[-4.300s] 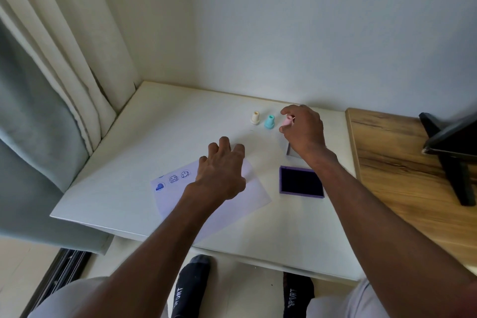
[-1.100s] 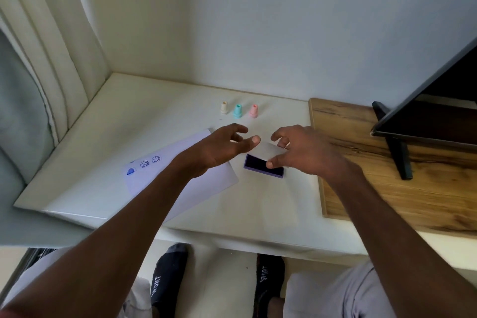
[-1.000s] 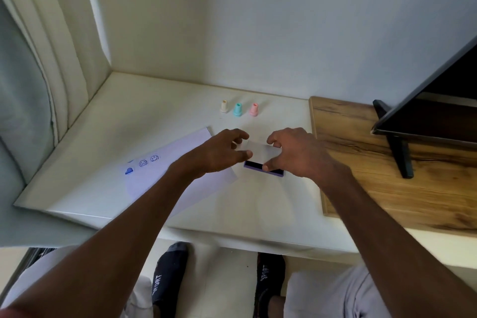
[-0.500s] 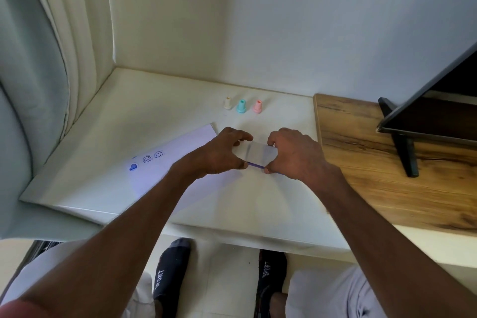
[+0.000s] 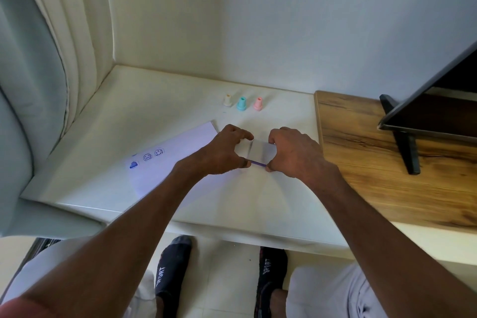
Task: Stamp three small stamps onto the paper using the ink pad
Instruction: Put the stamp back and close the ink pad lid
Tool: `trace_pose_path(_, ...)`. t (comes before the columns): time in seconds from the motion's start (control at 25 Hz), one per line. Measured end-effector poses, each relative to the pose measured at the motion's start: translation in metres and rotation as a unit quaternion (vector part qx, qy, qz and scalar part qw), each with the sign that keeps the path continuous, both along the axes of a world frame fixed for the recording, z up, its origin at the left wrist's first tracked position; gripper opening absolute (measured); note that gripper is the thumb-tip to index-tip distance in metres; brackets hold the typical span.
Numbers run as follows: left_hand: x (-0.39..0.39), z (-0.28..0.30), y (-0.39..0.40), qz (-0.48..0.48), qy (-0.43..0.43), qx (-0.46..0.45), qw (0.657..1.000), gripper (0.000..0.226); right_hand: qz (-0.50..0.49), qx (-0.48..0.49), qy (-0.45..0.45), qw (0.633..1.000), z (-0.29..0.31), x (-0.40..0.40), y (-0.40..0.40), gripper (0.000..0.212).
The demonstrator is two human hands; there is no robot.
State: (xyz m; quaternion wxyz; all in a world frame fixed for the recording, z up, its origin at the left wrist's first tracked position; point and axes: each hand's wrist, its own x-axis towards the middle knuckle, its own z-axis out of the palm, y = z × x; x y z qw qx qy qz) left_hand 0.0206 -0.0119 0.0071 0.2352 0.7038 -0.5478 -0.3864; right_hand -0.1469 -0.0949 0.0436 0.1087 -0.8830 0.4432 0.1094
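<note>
Three small stamps stand in a row near the wall: cream (image 5: 227,100), teal (image 5: 241,103) and pink (image 5: 257,103). A white paper (image 5: 170,160) lies on the white table (image 5: 160,100) with three blue prints (image 5: 147,157) near its left edge. The ink pad (image 5: 259,153) sits between my hands, its pale lid down over it and only a purple edge showing in front. My left hand (image 5: 224,152) grips the pad's left side. On the pad's right side is my right hand (image 5: 291,153), fingers pinched on the lid and base.
A wooden top (image 5: 374,162) adjoins the table on the right, bearing a dark screen on a black stand (image 5: 405,147). Curtains (image 5: 51,59) hang at the left. My socked feet (image 5: 175,266) show under the table's front edge.
The pink stamp was set down in the row with the others. Both hands came to the ink pad and the lid came down over the dark ink surface.
</note>
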Motion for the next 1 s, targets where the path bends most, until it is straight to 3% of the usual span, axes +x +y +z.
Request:
trace_pose_path(0.72, -0.009, -0.004, 0.0, 0.0, -0.114, -0.052, 0.992, 0.065, -0.003, -0.024, -0.028, 0.999, -0.012, 0.009, 0.008, 0.048)
trace_pose_path(1.0, -0.009, 0.0, 0.001, -0.026, -0.185, -0.077, 0.979, 0.062, 0.016, -0.009, -0.018, 1.0, -0.011, 0.009, 0.004, 0.059)
